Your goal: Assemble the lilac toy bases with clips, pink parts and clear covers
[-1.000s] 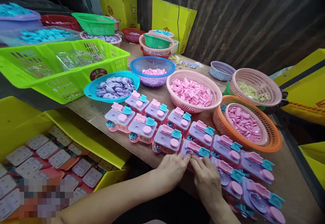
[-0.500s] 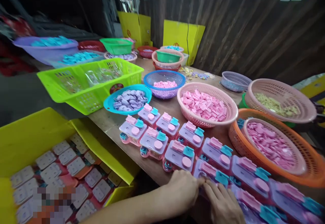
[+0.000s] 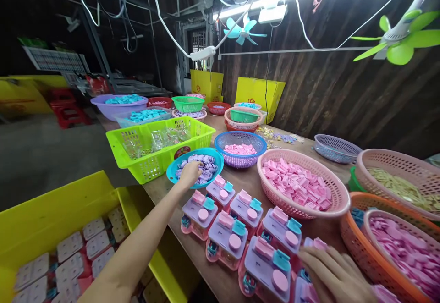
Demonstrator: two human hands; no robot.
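Turquoise bowl (image 3: 173, 169), just off centre toward eight o'clock: left hand (image 3: 190, 174) among its lilac pieces (image 3: 209, 162).
Its fingertips are hidden, so opening and hold cannot be told; the right hand (image 3: 333, 268), at half past four, has fingers loosely extended over lilac-topped toys (image 3: 260, 266), hold unclear. Fetching a piece seems the step; the next move calls for one clean pinch.
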